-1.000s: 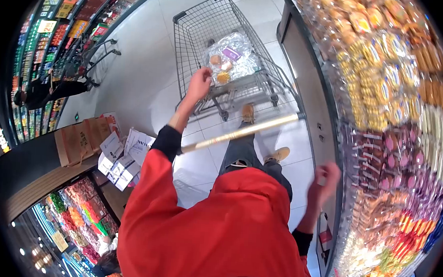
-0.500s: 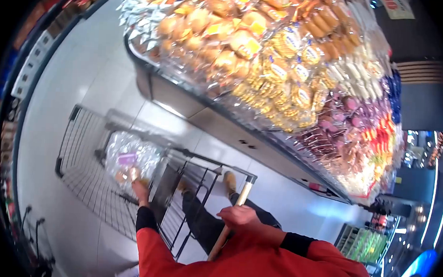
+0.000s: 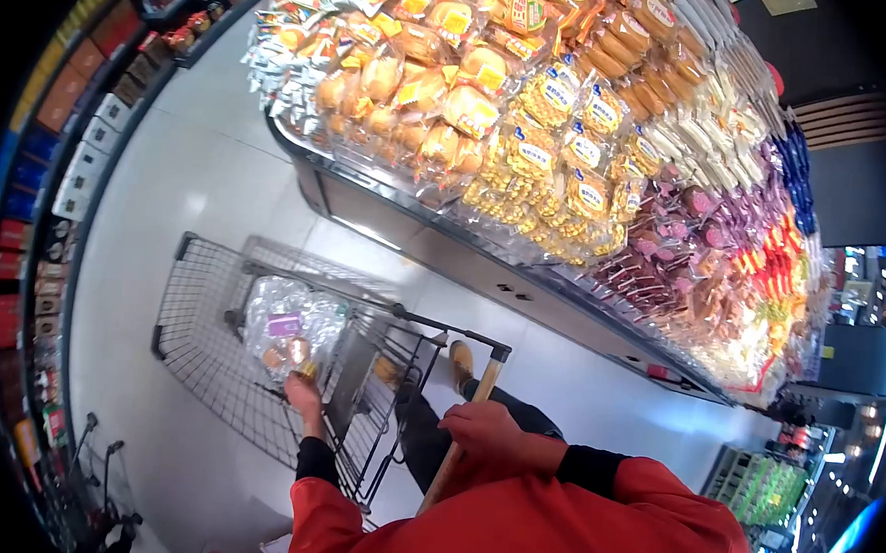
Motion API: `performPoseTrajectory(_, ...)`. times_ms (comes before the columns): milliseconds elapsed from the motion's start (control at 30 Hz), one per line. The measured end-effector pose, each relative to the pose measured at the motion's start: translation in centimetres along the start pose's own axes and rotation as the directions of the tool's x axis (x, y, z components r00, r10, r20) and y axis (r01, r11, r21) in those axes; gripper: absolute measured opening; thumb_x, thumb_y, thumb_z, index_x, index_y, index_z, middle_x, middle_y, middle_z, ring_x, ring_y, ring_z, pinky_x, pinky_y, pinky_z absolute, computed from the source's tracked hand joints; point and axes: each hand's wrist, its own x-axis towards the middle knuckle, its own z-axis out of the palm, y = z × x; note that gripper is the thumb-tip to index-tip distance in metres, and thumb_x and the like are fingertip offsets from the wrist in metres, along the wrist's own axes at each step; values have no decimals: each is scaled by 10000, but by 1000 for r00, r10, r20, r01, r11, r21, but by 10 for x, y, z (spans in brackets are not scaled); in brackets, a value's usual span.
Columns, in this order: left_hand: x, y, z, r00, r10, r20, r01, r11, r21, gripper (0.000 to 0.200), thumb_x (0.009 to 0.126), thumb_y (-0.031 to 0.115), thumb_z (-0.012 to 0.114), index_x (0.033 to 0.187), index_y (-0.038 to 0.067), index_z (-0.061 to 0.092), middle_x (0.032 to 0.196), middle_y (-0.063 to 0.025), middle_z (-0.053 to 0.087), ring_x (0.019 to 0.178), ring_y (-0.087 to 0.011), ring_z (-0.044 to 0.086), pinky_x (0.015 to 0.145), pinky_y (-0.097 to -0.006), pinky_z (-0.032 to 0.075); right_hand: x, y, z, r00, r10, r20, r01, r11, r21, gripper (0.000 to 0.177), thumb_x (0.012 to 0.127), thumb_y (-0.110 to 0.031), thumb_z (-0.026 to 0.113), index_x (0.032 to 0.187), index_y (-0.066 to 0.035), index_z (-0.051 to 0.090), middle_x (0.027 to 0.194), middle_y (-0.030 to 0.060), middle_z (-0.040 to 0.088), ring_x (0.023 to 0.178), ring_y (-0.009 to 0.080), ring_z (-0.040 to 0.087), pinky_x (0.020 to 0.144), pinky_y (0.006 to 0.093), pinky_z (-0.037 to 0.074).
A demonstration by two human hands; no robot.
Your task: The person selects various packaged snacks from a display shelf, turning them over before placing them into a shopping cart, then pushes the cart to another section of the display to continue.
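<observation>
Glossy white floor tiles (image 3: 198, 164) fill the aisle on my feed, with a dim wall of boxed goods on dark shelves (image 3: 49, 156) far out beyond the left hand's side. Ahead of both hands, past the cart, rises a long dark display island (image 3: 571, 133) heaped with clear packets of golden buns, yellow biscuits and pink and purple cakes.

Closer in stands the grey wire shopping cart (image 3: 201, 304), its basket stretching away from the hands. The left hand (image 3: 305, 394) reaches over the cart's near end into the basket, and its fingertips meet the near edge of the clear crinkled plastic bag of round pastries with a purple label (image 3: 285, 328), which lies on the basket floor. I cannot tell whether those fingers grip the bag or only touch it.

The right hand (image 3: 485, 429) is wrapped firmly around the pale wooden push bar (image 3: 479, 384) of the cart, knuckles up. Just beyond that hand, between the bar and the island, a tan shoe (image 3: 462, 363) shows on the tiles. Both wrists come out of black cuffs on a red jacket (image 3: 510, 530).
</observation>
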Motion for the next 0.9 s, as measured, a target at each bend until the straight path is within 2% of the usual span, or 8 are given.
performPoseTrajectory(133,-20,59,-86,976,26,-218,-125,882,-454,365,906,145,747,1187,-40,607,1025,-180,685,965,-331,656,895,-406,501,-3,7,-11,997,36,63,-50,974,222,105,896,-169,659,993,-160,700,953,27,682,860,282,688,716,411,547)
performPoseTrajectory(233,-55,143,-176,905,90,-416,-297,833,-467,393,917,83,712,1271,-44,601,1198,-205,672,1120,-339,634,1018,-419,465,-1,28,-16,980,91,177,-168,852,495,184,949,-263,684,1077,-135,716,997,58,713,832,214,705,737,332,541)
performPoseTrajectory(367,-131,255,-290,673,410,-615,-569,819,-77,443,793,-48,686,1223,37,624,1296,-159,636,1252,-349,575,1075,-480,388,16,61,-4,970,99,224,-244,463,852,199,1034,-120,588,1165,17,651,1034,61,714,941,114,648,869,278,529)
performPoseTrajectory(600,-234,342,-288,547,455,-703,-517,844,143,304,777,-21,745,1034,138,717,1218,-66,695,1229,-271,617,1125,-465,308,40,24,-105,974,-116,192,-184,81,980,434,1080,-270,519,1418,-5,464,1264,88,619,1110,177,639,937,321,534)
performPoseTrajectory(767,-256,374,-251,534,485,-693,-566,813,133,335,822,29,750,1147,100,711,1332,-122,620,1258,-338,577,1094,-465,364,42,33,-124,971,-196,139,-41,437,899,557,952,-95,691,1438,0,436,1339,70,554,1216,152,562,992,332,512)
performPoseTrajectory(800,-261,390,-245,517,511,-687,-621,776,109,335,822,29,750,1147,100,711,1332,-122,620,1258,-338,577,1094,-465,364,42,42,-112,983,-184,17,55,380,923,561,941,-78,702,1427,-6,433,1325,64,553,1212,152,565,995,328,509)
performPoseTrajectory(867,-274,410,-243,683,89,-725,-414,865,-284,475,895,53,725,1347,54,582,1429,-149,533,1287,-347,545,1084,-468,404,32,58,-117,980,-153,-126,171,327,929,566,931,-61,714,1417,-11,430,1311,58,552,1207,152,568,999,323,507)
performPoseTrajectory(900,-277,407,-236,685,106,-721,-430,857,-283,475,895,53,725,1347,54,582,1429,-149,533,1287,-347,545,1084,-468,404,26,60,-126,989,-123,-82,117,312,943,571,919,-57,728,1402,-13,426,1298,62,555,1209,153,567,1001,323,506)
